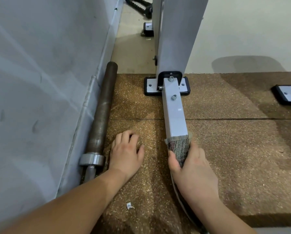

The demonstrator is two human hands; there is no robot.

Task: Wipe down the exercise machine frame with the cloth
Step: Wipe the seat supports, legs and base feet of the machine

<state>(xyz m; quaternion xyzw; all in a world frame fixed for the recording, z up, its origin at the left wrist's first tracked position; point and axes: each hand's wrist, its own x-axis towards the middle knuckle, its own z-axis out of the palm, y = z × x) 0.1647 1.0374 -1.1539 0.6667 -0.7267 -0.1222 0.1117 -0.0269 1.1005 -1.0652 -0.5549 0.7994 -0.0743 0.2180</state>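
The right hand point(194, 168) grips a striped cloth point(180, 149) wrapped over the near end of the grey floor bar point(174, 112) of the frame point(175, 39). The bar runs from the bolted base plate point(149, 86) at the mat's point(234, 141) far edge toward the camera. The left hand point(126, 152) lies flat on the mat, fingers spread, holding nothing. A barbell point(102, 112) lies along the mat's left edge against the wall point(40, 81). A paper scrap point(129, 206) sits near the near edge

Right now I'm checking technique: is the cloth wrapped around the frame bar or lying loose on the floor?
Wrapped. The cloth covers the low bar, and the right hand grips it there.
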